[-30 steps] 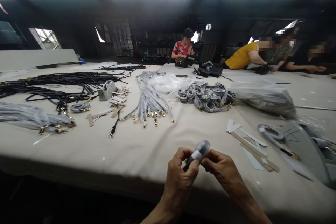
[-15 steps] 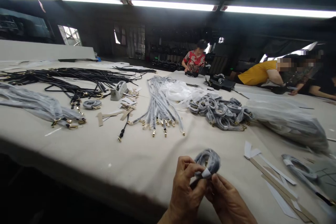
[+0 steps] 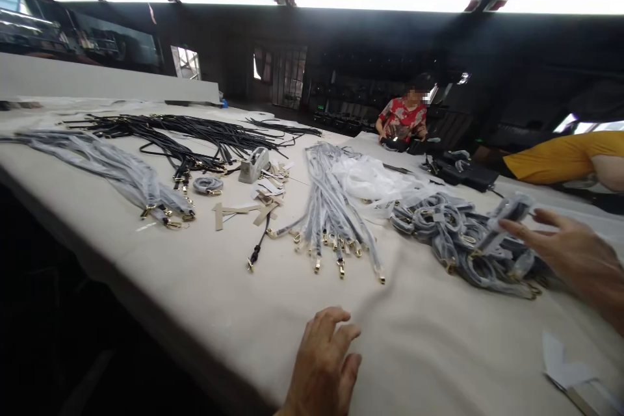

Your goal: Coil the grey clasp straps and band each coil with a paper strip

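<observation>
My left hand (image 3: 322,364) lies on the beige table (image 3: 205,286) near its front edge, fingers spread and holding nothing. My right hand (image 3: 575,257) reaches out at the right with fingers stretched, above a pile of coiled grey straps (image 3: 453,234). A small coiled grey strap with a white band (image 3: 507,211) is at its fingertips, blurred; whether it still touches the fingers I cannot tell. A fan of straight grey straps with gold clasps (image 3: 326,208) lies left of the pile.
Black straps (image 3: 195,136), bagged grey straps (image 3: 112,166), a tape dispenser (image 3: 254,164), card scraps and one black strap (image 3: 258,244) lie to the left. Clear plastic (image 3: 370,179) sits behind the pile. A person in red (image 3: 402,120) and a yellow sleeve (image 3: 560,156) are across the table.
Both hands were together on the small coiled strap. Now they are apart: the left rests on the table, the right has swung out to the pile with the coil. The view turned left.
</observation>
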The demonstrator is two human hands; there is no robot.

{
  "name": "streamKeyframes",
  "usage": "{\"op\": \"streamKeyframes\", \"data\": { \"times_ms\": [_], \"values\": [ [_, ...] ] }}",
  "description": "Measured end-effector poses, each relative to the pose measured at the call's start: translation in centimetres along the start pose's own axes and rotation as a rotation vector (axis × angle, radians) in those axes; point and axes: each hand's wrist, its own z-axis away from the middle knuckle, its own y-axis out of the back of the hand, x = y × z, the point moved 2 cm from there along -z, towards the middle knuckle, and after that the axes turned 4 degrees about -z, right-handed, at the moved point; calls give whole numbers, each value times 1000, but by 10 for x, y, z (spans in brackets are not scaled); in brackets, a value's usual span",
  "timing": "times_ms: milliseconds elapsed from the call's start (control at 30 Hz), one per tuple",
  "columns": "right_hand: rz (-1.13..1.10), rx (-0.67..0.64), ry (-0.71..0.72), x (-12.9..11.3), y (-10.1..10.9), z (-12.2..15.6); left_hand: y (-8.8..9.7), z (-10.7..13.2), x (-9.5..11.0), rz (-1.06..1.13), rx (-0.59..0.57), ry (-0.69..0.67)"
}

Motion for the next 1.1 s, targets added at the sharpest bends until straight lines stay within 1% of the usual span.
{"op": "streamKeyframes", "data": {
  "times_ms": [33,67,100,133,167,200,267,300,333,367,400,433,500,567,667,767,833,900,967,1000,1033,1067,1100],
  "values": [
    [55,23,1,-6,-7,-10,1,4,-7,-72,21,6],
    [83,-7,4,-13,-23,-13,1,8,-13,-124,41,-1],
    [77,-87,10,-22,-46,-9,-1,11,-18,-159,63,-19],
    [29,-209,53,-31,-76,1,-3,13,-21,-181,85,-47],
    [-12,-339,105,-41,-109,13,-6,15,-24,-195,98,-77],
    [-40,-439,151,-50,-144,28,-9,16,-25,-202,108,-105],
    [-57,-574,222,-67,-207,52,-13,16,-28,-203,141,-111],
    [-49,-606,231,-73,-233,61,-15,17,-30,-194,162,-94],
    [-33,-627,231,-77,-253,66,-16,17,-31,-186,183,-74],
    [-15,-637,220,-79,-268,68,-17,17,-32,-180,203,-57],
    [1,-644,202,-80,-276,68,-19,18,-33,-175,218,-46],
    [11,-648,182,-80,-280,66,-20,19,-33,-173,224,-41],
    [0,-645,146,-79,-276,60,-22,20,-34,-169,227,-44],
    [-62,-613,132,-78,-261,55,-21,20,-34,-152,228,-43],
    [-234,-538,118,-84,-230,58,-15,17,-31,-87,210,-39],
    [-451,-537,23,-92,-195,78,-3,12,-24,-6,164,-32],
    [-580,-595,-77,-94,-170,104,7,9,-16,11,157,-43],
    [-665,-692,-174,-89,-145,142,17,6,-5,-33,164,-69],
    [-733,-854,-307,-75,-121,190,24,2,7,-133,160,-110],
    [-790,-982,-412,-65,-110,216,26,0,13,-187,147,-138],
    [-807,-1081,-485,-54,-98,241,26,-1,19,-235,131,-171],
    [-786,-1150,-488,-43,-85,264,24,-2,26,-263,116,-209],
    [-742,-1173,-445,-32,-71,284,21,-2,32,-268,98,-249]
  ]
}}
